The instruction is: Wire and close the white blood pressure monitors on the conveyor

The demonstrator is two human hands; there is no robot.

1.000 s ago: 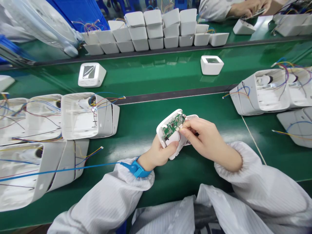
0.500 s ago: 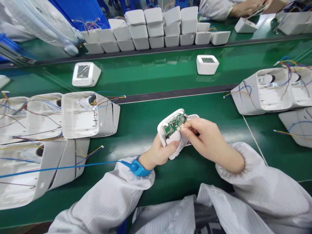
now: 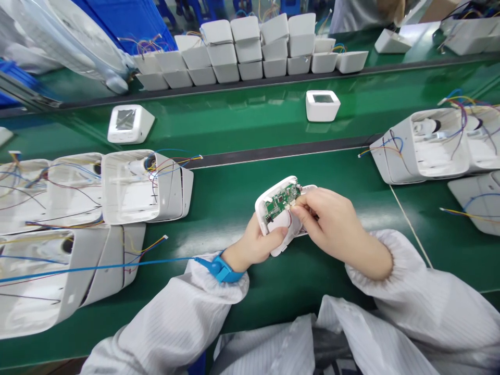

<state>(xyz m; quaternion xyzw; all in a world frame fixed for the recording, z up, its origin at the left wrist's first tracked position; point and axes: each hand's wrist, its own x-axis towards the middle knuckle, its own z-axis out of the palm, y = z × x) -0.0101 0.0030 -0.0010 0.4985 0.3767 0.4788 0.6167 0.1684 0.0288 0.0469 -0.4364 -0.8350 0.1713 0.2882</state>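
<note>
My left hand (image 3: 255, 244) grips a small white plastic housing (image 3: 278, 216) from below, its open side facing up. A green circuit board (image 3: 280, 200) lies inside the housing. My right hand (image 3: 328, 219) is closed in a pinch at the board's right edge, on something too small to make out. Both hands hover just above the green mat (image 3: 234, 208) in front of me. A blue wrist strap (image 3: 219, 270) with a blue cord sits on my left wrist.
Open white casings with coloured wires lie at the left (image 3: 144, 185) and at the right (image 3: 422, 146). Two finished white units (image 3: 128, 124) (image 3: 322, 105) ride the green conveyor. Stacked white shells (image 3: 250, 49) line the far side. Another person's sleeve (image 3: 359, 13) shows at the top right.
The two white units on the conveyor have drifted left. My hands and the housing have barely shifted. The other person's hand at the top right has pulled away.
</note>
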